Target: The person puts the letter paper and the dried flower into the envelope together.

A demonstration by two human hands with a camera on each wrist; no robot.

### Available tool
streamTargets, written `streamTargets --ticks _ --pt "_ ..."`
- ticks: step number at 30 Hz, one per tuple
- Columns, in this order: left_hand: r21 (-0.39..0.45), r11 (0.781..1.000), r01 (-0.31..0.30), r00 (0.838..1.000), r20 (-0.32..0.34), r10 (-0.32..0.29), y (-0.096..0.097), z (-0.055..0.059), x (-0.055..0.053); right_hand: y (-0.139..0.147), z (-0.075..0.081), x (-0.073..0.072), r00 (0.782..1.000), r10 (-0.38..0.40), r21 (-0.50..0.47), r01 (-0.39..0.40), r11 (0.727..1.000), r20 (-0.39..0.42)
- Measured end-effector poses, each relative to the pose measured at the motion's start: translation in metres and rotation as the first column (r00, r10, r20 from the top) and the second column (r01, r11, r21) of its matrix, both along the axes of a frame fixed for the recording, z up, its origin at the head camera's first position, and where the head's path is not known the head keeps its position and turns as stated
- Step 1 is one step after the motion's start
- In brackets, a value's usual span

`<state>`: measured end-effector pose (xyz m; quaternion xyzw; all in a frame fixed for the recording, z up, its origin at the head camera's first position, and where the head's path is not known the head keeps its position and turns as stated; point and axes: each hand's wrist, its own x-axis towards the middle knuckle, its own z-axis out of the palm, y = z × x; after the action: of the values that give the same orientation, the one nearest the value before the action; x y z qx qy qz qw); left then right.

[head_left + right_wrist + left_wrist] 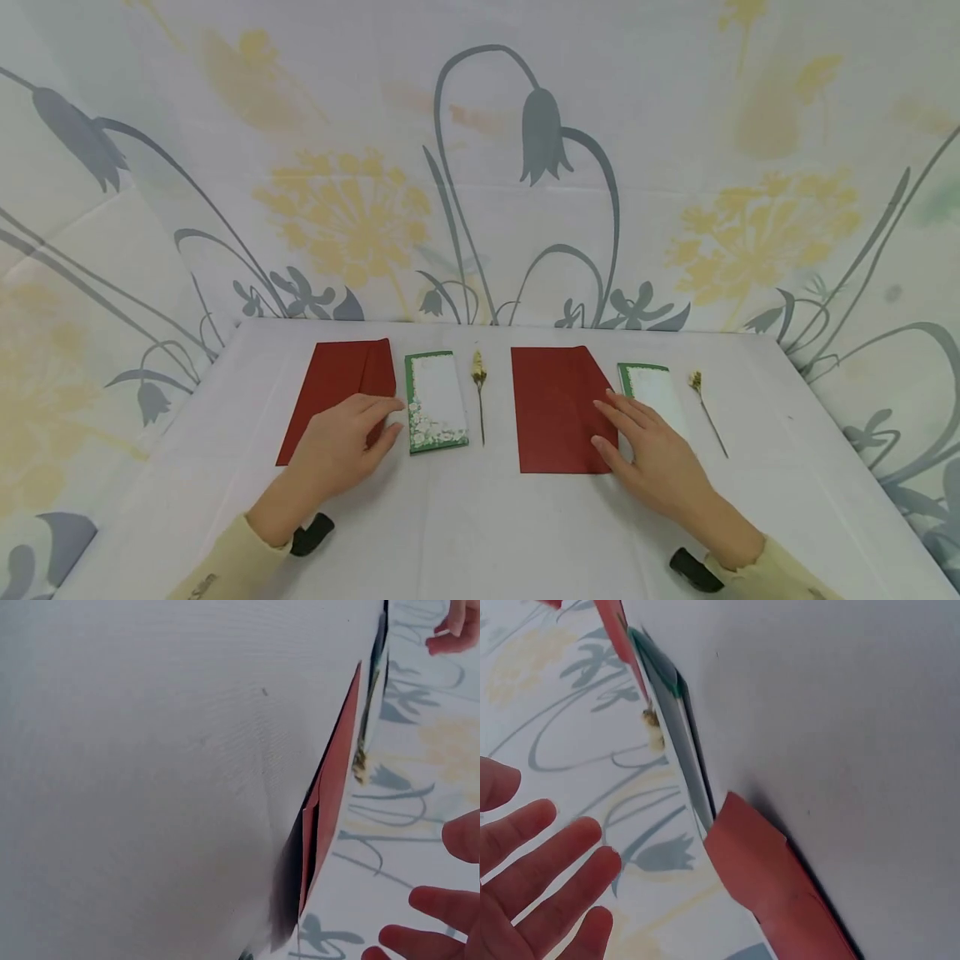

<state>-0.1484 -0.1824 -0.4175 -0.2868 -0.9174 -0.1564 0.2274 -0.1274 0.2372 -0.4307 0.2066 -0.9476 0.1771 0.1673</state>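
Observation:
My left hand (341, 437) hovers over the lower right part of a red envelope (337, 367); its fingers (555, 870) are spread and hold nothing in the left wrist view. Just to its right lies a card or booklet (437, 400) with a green border and white flowers. My right hand (652, 450) is over the right edge of a second red envelope (555, 408), fingers (442, 907) apart and holding nothing. That hand partly hides another green-edged card (652, 383). Whether its fingertips touch the envelope, I cannot tell.
A small dried yellow flower (479, 383) on a thin stem lies between the left card and right envelope. A second dried flower (701, 400) lies at the right. All rest on a white-covered table (465, 525), with a floral-patterned cloth (487, 167) behind.

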Motion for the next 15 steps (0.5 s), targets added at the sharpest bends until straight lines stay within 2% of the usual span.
streamTargets --ticks 3,6,11,15 --pt "0.056 0.998 -0.041 0.999 0.022 0.04 -0.007 -0.001 -0.001 -0.004 -0.002 -0.001 1.0 0.015 -0.055 -0.014 0.998 0.021" --pt "0.096 0.992 -0.083 0.994 0.083 0.075 -0.014 -0.002 -0.003 -0.008 -0.004 -0.003 0.999 0.028 -0.102 -0.024 0.995 0.043" --pt "0.138 0.979 -0.153 0.97 0.212 0.122 -0.026 -0.003 -0.004 -0.014 -0.007 -0.005 0.993 0.058 -0.21 -0.035 0.977 0.105" --pt "0.196 0.964 -0.178 0.956 0.266 0.122 -0.036 -0.003 -0.006 -0.019 -0.007 -0.008 0.983 0.073 -0.288 -0.021 0.957 0.17"
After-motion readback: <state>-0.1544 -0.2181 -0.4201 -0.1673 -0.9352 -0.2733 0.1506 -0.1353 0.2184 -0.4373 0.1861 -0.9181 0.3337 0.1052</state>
